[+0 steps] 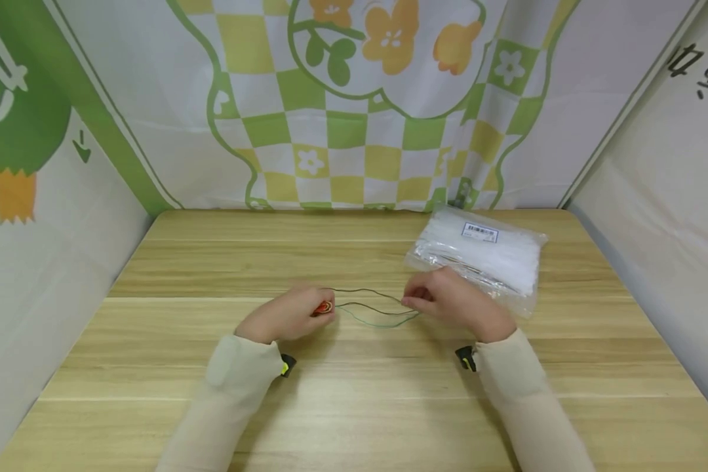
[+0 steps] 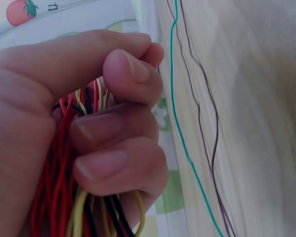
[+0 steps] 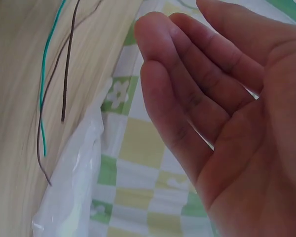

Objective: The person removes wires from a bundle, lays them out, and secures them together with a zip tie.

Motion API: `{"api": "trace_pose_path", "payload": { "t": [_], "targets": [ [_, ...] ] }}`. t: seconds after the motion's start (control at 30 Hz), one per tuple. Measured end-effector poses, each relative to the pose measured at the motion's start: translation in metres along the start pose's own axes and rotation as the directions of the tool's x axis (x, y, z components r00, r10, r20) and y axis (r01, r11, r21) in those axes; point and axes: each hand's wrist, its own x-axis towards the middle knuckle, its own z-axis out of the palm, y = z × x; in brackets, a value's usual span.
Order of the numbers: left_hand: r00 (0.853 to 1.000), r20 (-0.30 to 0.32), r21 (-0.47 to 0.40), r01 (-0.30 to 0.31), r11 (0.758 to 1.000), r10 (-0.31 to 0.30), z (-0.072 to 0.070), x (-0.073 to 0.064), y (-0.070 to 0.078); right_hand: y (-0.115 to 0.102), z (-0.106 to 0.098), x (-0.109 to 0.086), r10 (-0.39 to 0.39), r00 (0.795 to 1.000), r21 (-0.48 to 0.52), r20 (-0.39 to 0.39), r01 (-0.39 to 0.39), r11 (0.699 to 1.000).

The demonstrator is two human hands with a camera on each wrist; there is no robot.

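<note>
My left hand (image 1: 292, 314) grips a bundle of thin red, black and yellow wires (image 2: 61, 168), its fingers curled round them. Only a small patch of the bundle shows from the head. From beside that hand, a green wire (image 1: 380, 326) and two dark wires (image 1: 362, 290) run loosely over the table toward the right. My right hand (image 1: 457, 305) is near their far ends. In the right wrist view its fingers (image 3: 177, 118) are loosely bent, with the thumb apart and nothing between them. The free tips of the green wire (image 3: 43, 108) and dark wires lie beside it.
A clear plastic bag (image 1: 478, 252) with white contents and a barcode label lies at the back right of the wooden table (image 1: 354, 406), close behind my right hand. Patterned curtain cloth (image 1: 360, 144) stands along the back, with more cloth at both sides.
</note>
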Motion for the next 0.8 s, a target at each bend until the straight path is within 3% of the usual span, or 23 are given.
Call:
{"api": "trace_pose_path", "payload": {
  "t": [0.17, 0.47, 0.8],
  "targets": [
    [0.999, -0.012, 0.033, -0.038, 0.999, 0.039, 0.004, 0.004, 0.006, -0.006, 0.009, 0.003, -0.029, 0.999, -0.014, 0.026, 0.029, 0.999],
    [0.999, -0.012, 0.032, -0.036, 0.999, 0.037, 0.006, 0.009, 0.018, -0.023, 0.023, 0.011, -0.127, 0.991, 0.006, 0.051, 0.127, 0.992],
    [0.989, -0.040, 0.039, -0.144, 0.989, 0.146, 0.016, 0.013, 0.026, -0.037, 0.042, 0.018, -0.131, 0.991, 0.082, 0.023, 0.129, 0.988]
  ]
}}
